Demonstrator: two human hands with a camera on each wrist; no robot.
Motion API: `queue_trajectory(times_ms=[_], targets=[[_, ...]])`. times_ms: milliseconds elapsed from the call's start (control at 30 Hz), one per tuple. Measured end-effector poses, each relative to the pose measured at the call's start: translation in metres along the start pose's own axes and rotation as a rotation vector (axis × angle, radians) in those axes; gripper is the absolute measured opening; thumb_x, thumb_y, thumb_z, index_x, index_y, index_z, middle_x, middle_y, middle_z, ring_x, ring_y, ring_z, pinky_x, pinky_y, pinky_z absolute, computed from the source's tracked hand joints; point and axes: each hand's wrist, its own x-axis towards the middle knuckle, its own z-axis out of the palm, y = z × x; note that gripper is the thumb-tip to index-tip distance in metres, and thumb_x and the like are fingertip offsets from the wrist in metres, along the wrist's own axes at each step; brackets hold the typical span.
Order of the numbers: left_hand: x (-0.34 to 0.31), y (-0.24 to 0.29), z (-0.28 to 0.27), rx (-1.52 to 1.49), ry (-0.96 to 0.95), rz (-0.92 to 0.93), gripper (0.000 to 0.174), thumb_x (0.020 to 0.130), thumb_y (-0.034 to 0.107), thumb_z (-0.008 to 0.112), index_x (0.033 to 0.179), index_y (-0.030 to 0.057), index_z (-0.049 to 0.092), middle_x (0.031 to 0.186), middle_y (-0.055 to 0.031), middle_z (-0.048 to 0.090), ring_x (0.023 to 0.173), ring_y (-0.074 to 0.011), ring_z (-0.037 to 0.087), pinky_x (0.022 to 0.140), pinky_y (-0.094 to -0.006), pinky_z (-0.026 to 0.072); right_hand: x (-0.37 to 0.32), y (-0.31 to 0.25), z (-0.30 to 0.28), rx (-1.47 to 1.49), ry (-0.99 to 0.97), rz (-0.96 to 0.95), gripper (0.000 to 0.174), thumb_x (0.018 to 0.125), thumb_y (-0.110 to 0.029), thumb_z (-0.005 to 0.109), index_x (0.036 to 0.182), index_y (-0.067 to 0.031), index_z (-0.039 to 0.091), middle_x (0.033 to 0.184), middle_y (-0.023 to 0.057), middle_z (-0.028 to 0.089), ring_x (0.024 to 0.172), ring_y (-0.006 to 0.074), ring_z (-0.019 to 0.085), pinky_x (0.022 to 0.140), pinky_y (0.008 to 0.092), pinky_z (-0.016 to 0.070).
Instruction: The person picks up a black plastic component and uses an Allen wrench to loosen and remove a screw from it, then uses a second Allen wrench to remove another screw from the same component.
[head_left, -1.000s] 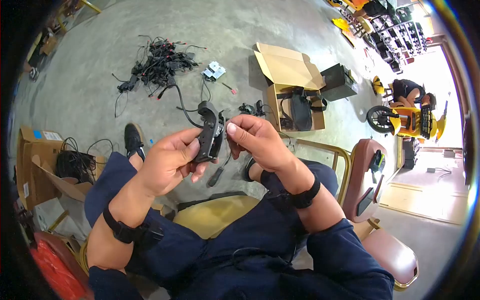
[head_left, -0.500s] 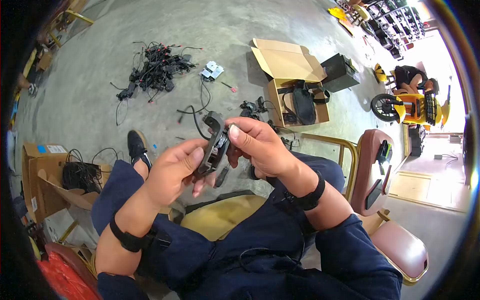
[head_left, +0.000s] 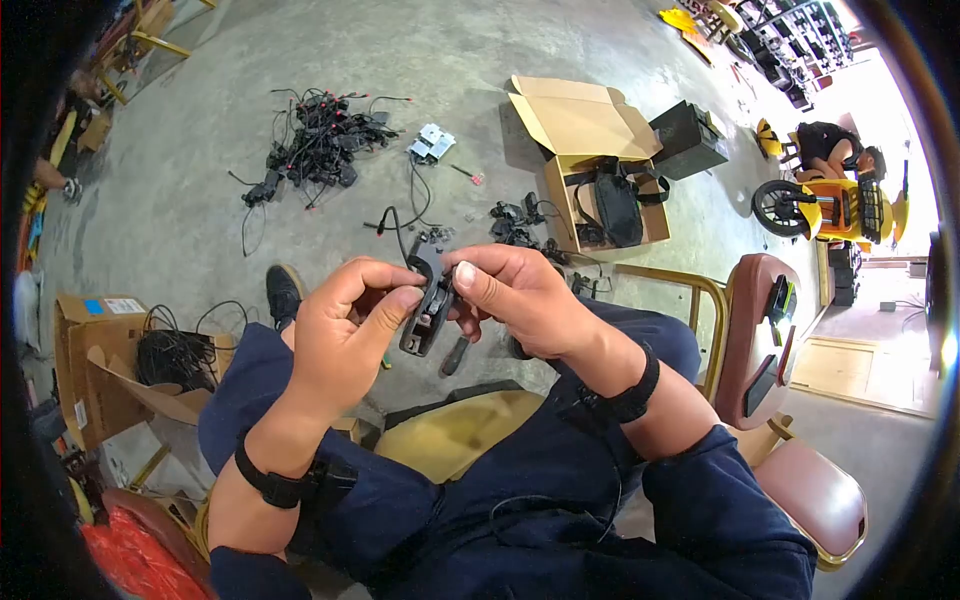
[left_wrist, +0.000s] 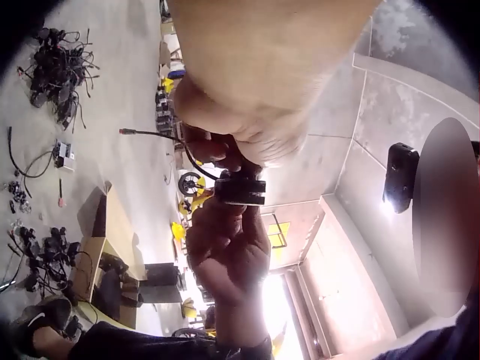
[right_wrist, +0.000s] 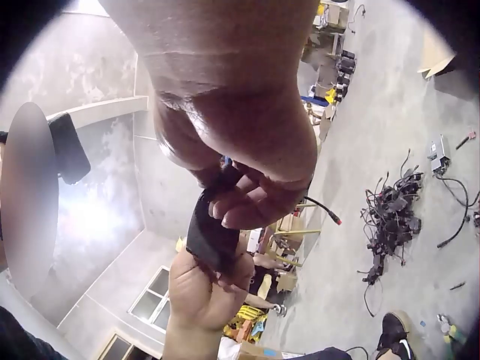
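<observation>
Between both hands is a black, curved plastic housing point(head_left: 422, 322) with an open side that shows metal parts inside. My left hand point(head_left: 345, 325) holds its left edge between thumb and fingers. From the other side, my right hand point(head_left: 520, 300) pinches its upper right part with thumb and forefinger. In the left wrist view a black cable point(left_wrist: 161, 135) with a reddish tip runs out from the housing. The right wrist view shows the smooth dark back of the housing point(right_wrist: 212, 236); the right hand's fingers cover part of it.
A heap of black cabled parts point(head_left: 325, 140) lies on the floor ahead, near a small silver box point(head_left: 432, 142). An open carton point(head_left: 560, 215) holds a black bag. Below the hands lies a dark-handled tool point(head_left: 455, 357). A brown chair point(head_left: 755, 340) stands at right.
The housing has turned, so more of its open inner side faces up. Both hands stay on it, and the left hand's fingers have drawn in around its edge. The head view has shifted slightly.
</observation>
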Motion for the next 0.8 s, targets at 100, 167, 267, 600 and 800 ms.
queue_trajectory(times_ms=[100, 167, 267, 600, 800], targets=[[0.001, 0.001, -0.001, -0.032, -0.006, -0.083, 0.009, 0.087, 0.009, 0.06, 0.092, 0.0019, 0.06, 0.073, 0.0031, 0.057, 0.06, -0.0008, 0.046, 0.053, -0.0166, 0.0354, 0.002, -0.002, -0.001, -0.03, 0.002, -0.004, 0.033, 0.092, -0.029, 0.053, 0.105, 0.002, 0.057, 0.077, 0.0023, 0.058, 0.064, 0.008, 0.054, 0.057, 0.0234, 0.0461], [0.002, 0.001, -0.001, -0.062, -0.004, -0.112, 0.008, 0.087, 0.009, 0.059, 0.091, 0.002, 0.06, 0.072, 0.0035, 0.057, 0.059, -0.0005, 0.045, 0.052, -0.0166, 0.0344, 0.002, -0.003, 0.0, -0.049, -0.001, -0.015, 0.033, 0.092, -0.029, 0.053, 0.104, 0.0019, 0.057, 0.077, 0.0022, 0.058, 0.064, 0.0078, 0.053, 0.057, 0.0233, 0.046], [0.003, -0.001, 0.0, -0.118, 0.003, -0.105, 0.008, 0.086, 0.007, 0.06, 0.092, 0.002, 0.061, 0.072, 0.0029, 0.057, 0.059, -0.0007, 0.044, 0.052, -0.0169, 0.034, 0.003, -0.004, 0.001, -0.051, 0.005, -0.006, 0.033, 0.092, -0.029, 0.052, 0.104, 0.0018, 0.057, 0.077, 0.0021, 0.058, 0.064, 0.0076, 0.053, 0.057, 0.0231, 0.0459], [0.003, 0.0, 0.001, -0.06, 0.017, -0.073, 0.009, 0.087, 0.009, 0.059, 0.092, 0.0008, 0.06, 0.074, 0.0022, 0.056, 0.062, -0.0014, 0.046, 0.055, -0.0162, 0.0355, 0.001, -0.003, 0.0, -0.003, 0.005, 0.032, 0.032, 0.093, -0.029, 0.051, 0.101, 0.0009, 0.058, 0.076, 0.0025, 0.06, 0.062, 0.0069, 0.053, 0.057, 0.0224, 0.0454], [0.003, -0.009, 0.002, 0.054, -0.008, -0.056, 0.016, 0.09, 0.017, 0.057, 0.087, 0.0017, 0.055, 0.072, 0.0025, 0.055, 0.062, -0.0023, 0.046, 0.056, -0.0169, 0.0372, 0.0, -0.002, 0.002, -0.016, 0.009, 0.049, 0.031, 0.093, -0.029, 0.051, 0.099, 0.0006, 0.059, 0.075, 0.0017, 0.06, 0.061, 0.0064, 0.053, 0.055, 0.0215, 0.0448]])
